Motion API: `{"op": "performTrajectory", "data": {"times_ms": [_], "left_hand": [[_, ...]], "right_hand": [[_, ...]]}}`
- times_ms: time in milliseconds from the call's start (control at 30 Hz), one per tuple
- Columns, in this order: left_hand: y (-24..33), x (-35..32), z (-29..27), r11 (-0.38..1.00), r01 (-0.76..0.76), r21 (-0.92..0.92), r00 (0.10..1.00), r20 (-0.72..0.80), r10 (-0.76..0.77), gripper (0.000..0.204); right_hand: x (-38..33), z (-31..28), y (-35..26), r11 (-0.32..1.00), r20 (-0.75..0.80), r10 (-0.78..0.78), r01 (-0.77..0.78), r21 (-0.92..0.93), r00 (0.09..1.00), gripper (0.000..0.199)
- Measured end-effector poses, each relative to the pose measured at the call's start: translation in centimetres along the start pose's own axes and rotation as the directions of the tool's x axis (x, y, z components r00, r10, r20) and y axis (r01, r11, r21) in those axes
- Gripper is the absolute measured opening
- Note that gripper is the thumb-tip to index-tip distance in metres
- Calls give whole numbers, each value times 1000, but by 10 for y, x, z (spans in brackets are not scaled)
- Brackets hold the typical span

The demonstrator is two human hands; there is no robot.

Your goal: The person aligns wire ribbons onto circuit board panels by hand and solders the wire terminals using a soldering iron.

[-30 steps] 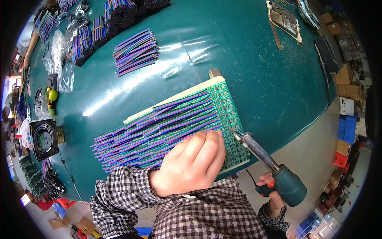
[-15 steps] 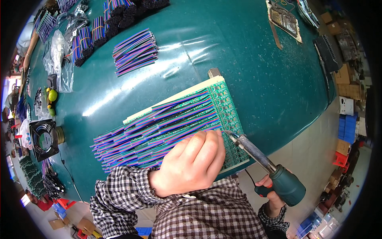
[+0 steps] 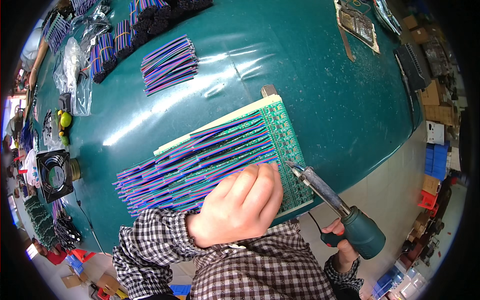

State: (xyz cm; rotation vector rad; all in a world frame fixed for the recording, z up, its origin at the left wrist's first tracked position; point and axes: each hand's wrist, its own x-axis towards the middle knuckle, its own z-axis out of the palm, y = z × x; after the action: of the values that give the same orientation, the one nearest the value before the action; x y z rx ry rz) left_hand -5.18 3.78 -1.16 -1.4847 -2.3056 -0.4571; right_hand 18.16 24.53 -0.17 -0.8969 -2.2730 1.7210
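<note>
Over the circuit board (image 3: 287, 145), the soldering iron (image 3: 325, 192) has edged further left.

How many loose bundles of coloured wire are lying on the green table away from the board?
3 at least: one bundle of coloured wire centre-left, another further left, a third at the top edge; more may be hidden.

I have one view only, from the head-worn fisheye camera, looking steeply down and forward onto the green table (image 3: 310, 80). It sits close above the table's near edge, which crosses the lower frame. Straight edges bend toward the rim; floor shows right of the table.
</note>
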Motion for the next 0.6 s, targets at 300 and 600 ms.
{"op": "performTrajectory", "data": {"times_ms": [300, 600], "left_hand": [[-4, 1, -5, 999, -24, -29, 1000, -10, 24, 32], [-4, 2, -3, 998, -61, -11, 997, -43, 60, 34]], "right_hand": [[6, 0, -10, 971, 108, 54, -77, 225, 993, 67], [6, -2, -7, 967, 129, 23, -55, 247, 991, 66]]}}
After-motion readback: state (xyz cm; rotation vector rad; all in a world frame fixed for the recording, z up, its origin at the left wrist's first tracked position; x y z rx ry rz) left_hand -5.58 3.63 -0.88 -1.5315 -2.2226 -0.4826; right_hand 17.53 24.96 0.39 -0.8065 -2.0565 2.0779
